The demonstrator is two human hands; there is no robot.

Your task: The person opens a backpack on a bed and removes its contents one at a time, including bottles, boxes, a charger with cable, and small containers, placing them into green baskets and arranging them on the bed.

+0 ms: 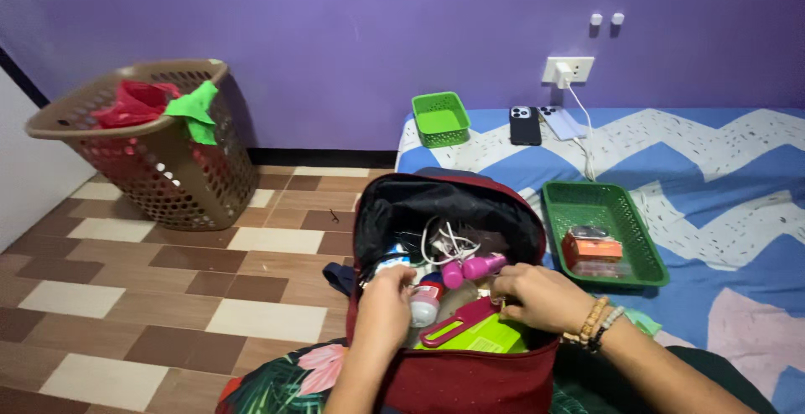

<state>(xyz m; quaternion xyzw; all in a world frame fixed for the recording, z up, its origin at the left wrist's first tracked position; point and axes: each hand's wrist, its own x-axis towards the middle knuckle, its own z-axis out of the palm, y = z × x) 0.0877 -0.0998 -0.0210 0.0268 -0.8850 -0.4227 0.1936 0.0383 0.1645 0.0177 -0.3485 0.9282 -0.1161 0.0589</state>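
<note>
A purple wall backs a floor of brown and cream tiles, with a mattress in a blue and white zigzag sheet [713,171] along the right. At its near edge stands an open dark red backpack [453,296], mouth up, and both hands are inside it. The left hand [387,301] comes in from below with the wrist bent down, fingers curled around a small white bottle with a red cap [426,298]; how tightly it grips cannot be told. The right hand [537,295], beaded bracelets [597,323] at the wrist, lies across the bag's right rim with fingers closed together near a pink tube [474,268] and over a lime green case [482,336]. White cables [444,244] tangle deeper in the bag.

Just right of the bag sits a dark green tray [646,255] holding an orange box [592,249]. Farther back a small lime basket [440,117] and two phones [527,124] rest by the wall, one wired to a charger at a socket [568,70]. A brown laundry basket [168,171] leans well apart on the left, leaving open floor between.
</note>
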